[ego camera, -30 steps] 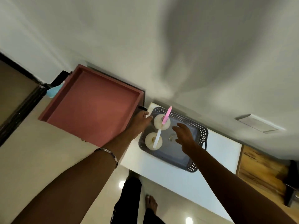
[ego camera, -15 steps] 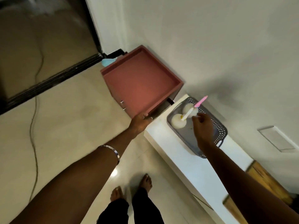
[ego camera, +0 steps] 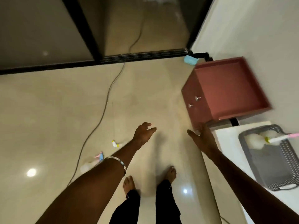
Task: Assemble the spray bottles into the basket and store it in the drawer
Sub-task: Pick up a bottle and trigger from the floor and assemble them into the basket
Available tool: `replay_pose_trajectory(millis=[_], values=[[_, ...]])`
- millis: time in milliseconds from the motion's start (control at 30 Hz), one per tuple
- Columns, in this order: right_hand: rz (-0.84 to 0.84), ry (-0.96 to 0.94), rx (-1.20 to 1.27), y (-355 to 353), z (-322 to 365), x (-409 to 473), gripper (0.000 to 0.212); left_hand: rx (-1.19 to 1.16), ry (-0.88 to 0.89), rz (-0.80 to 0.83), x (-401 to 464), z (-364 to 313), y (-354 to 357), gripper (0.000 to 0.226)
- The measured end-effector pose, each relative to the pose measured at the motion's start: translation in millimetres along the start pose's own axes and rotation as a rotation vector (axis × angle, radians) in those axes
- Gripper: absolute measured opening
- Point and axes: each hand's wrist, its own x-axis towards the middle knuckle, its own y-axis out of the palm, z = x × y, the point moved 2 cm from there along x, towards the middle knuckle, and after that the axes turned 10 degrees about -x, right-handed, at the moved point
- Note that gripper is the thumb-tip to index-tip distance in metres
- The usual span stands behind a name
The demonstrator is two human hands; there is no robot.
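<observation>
A grey perforated basket (ego camera: 273, 173) rests on a white counter (ego camera: 229, 143) at the right and holds two white bottles (ego camera: 255, 139) with a pink-tipped spray tube (ego camera: 281, 138) across them. An open reddish drawer (ego camera: 226, 89) juts out beyond it, empty. On the floor at the left lie a clear bottle with a blue and pink spray head (ego camera: 93, 163) and a loose white and yellow spray head (ego camera: 115, 143). My left hand (ego camera: 144, 133) hovers open over the floor. My right hand (ego camera: 202, 138) is open beside the drawer's near corner, holding nothing.
A grey cable (ego camera: 103, 110) runs across the glossy beige floor toward a dark sliding door frame (ego camera: 97, 59). A small light-blue object (ego camera: 191, 60) sits in the corner behind the drawer. My bare feet (ego camera: 129, 183) stand below the hands.
The view has swung left and down from the counter to the floor. Both hands have come off the drawer edge and the basket and now hang open over the floor.
</observation>
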Motion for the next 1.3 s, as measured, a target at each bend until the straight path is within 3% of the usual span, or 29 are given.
replay_pose_trajectory(millis=[267, 500, 1000, 1300], values=[[0.307, -0.159, -0.161, 135, 124, 14, 0.075, -0.245, -0.188, -0.238, 11, 89, -149, 0.044], [0.496, -0.205, -0.201, 242, 167, 47, 0.076, -0.304, -0.349, -0.392, 48, 153, -205, 0.048], [0.655, -0.088, -0.375, 483, 64, 162, 0.077, -0.536, -0.586, -0.325, 246, 350, -125, 0.062], [0.649, -0.169, -0.461, 614, 7, 211, 0.076, -0.734, -0.604, -0.379, 355, 465, -104, 0.073]])
